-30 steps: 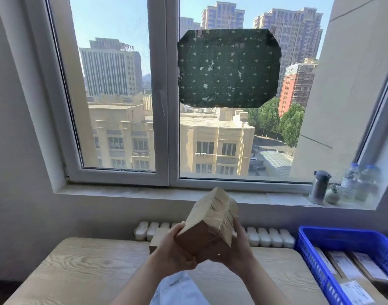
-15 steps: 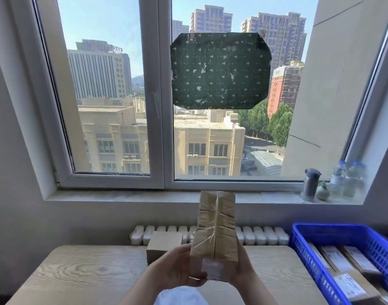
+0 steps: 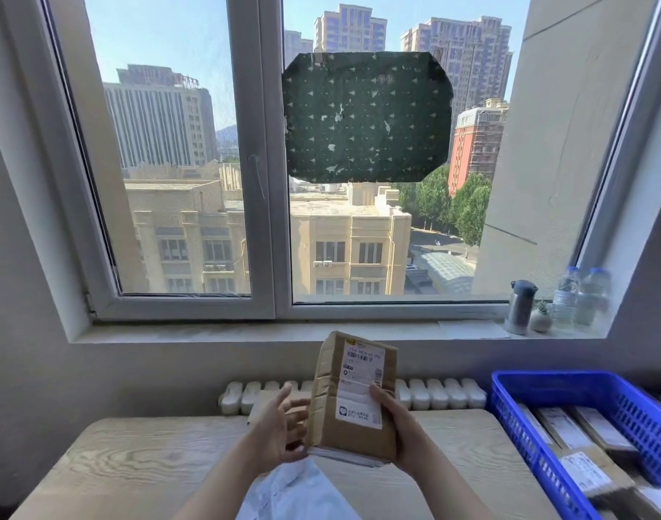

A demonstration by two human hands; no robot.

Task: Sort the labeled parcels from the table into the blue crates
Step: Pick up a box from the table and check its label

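Now, a pale wood-grain desk (image 3: 133, 463) with rounded corners sits under a wide window (image 3: 261, 182), a ribbed white radiator (image 3: 437, 394) just behind it. Centre stage, the parcel (image 3: 353, 441), a brown cardboard box with creased tape and white printed stickers, is up off the desk, upright. The right hand (image 3: 404, 433) grips its right edge, thumb pressed on the lower label (image 3: 357, 412); the left hand (image 3: 276, 429) is spread open at its left edge. Off right, the blue crate (image 3: 565, 377), slotted plastic, holds flat labelled parcels (image 3: 576, 471).

Flask (image 3: 521, 307), water bottles (image 3: 580, 298) on windowsill (image 3: 246, 330)
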